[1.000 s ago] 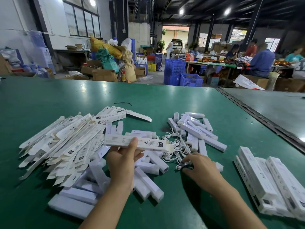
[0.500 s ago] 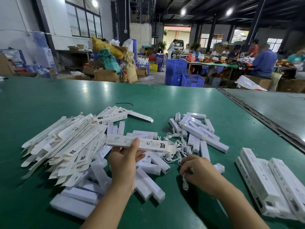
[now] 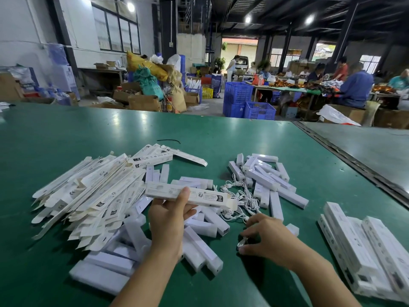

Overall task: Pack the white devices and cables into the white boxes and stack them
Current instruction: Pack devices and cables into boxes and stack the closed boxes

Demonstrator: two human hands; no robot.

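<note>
My left hand grips a long white box level above the table, its right end flap open. Just right of it, my right hand pinches a white cable low over the green table, pulled from the tangle of white cables. White devices lie in two heaps: one under my left hand, one farther right. Flat unfolded white boxes are piled at the left. Packed white boxes are stacked at the right.
The green table stretches far ahead, with a short black strip lying on it. A metal seam divides it from a grey table at the right. Beyond are blue crates, cardboard boxes and people working at another table.
My right hand has drawn back toward me from the cable tangle, now pinching a single cable near the table. The left hand keeps holding the box nearly still.
</note>
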